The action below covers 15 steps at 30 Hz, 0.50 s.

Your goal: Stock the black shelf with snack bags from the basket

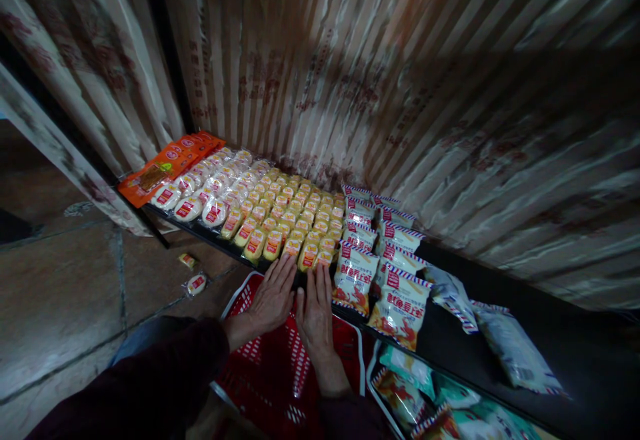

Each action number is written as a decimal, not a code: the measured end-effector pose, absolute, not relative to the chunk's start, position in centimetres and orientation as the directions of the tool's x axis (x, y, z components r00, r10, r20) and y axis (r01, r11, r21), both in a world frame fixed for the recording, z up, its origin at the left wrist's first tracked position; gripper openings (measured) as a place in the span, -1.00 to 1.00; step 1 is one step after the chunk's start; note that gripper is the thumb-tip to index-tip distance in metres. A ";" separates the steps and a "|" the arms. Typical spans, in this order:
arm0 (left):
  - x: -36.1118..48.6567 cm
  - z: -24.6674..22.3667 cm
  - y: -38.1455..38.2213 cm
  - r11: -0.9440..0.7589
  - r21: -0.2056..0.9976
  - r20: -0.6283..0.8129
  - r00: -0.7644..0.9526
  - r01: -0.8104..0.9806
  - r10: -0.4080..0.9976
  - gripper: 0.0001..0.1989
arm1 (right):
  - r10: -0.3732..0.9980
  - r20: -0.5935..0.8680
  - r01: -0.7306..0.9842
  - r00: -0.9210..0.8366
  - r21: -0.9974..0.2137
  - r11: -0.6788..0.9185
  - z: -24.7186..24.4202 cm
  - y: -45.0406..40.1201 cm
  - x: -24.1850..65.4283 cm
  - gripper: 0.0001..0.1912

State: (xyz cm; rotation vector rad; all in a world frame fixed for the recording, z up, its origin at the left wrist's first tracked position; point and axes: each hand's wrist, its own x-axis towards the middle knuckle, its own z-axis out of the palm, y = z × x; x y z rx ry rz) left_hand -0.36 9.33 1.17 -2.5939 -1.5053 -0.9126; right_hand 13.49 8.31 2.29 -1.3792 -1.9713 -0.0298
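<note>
Where round white packets (189, 209) give way to yellow packets (254, 245) on the shelf (450, 343), the front yellow row is touched by the left hand (273, 297), then the right hand (316, 313).
Fingers are extended, nothing being gripped, just left of the white bags (356, 277); for straight rows, light, even pressure is best applied, so that no packet is tipped.

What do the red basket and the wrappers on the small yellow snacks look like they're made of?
The red basket looks like smooth moulded plastic, with regular slots through its walls. The wrappers seem thin, clear, glossy plastic film: they catch highlights and yellow shows through. The exact plastic can't be told.
</note>
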 end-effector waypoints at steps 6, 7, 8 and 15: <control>-0.3 0.9 9.2 -0.546 0.310 0.486 0.364 0.778 0.795 -0.35 | 0.807 0.567 0.826 -0.167 -0.366 0.428 2.4 8.2 13.5 -0.36; -0.3 0.9 9.1 -0.548 0.305 0.486 0.367 0.779 0.793 -0.35 | 0.808 0.566 0.826 -0.166 -0.368 0.427 2.4 8.1 13.5 -0.36; -0.3 0.9 9.1 -0.551 0.300 0.486 0.372 0.779 0.791 -0.34 | 0.807 0.567 0.825 -0.166 -0.369 0.428 2.5 8.1 13.4 -0.36; -0.4 0.8 9.1 -0.570 0.289 0.503 0.385 0.769 0.774 -0.31 | 0.783 0.595 0.821 -0.182 -0.347 0.454 2.7 8.1 13.5 -0.37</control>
